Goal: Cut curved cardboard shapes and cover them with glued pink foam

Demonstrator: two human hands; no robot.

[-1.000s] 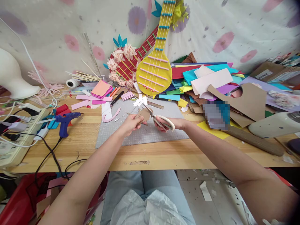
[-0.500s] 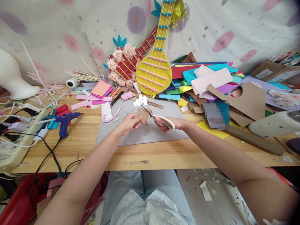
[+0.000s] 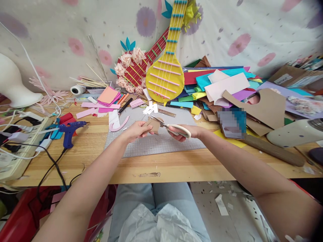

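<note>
My left hand pinches a small piece of brown cardboard above the grey cutting mat. In my right hand is a pair of scissors with cream handles, its fingers wrapped in the loops. The blades point left and lie at the right edge of the cardboard; whether they are closed on it I cannot tell. Behind my hands, on the mat, are white paper strips, a metal ruler and a curved pink strip.
A yellow paper lute and a red one lean at the back. Coloured paper is piled on the right. On the left lie a blue glue gun and a power strip with cables.
My right hand with the scissors has moved slightly right, and the scissor handles sit a little lower. My left hand has shifted slightly left, still holding the cardboard.
</note>
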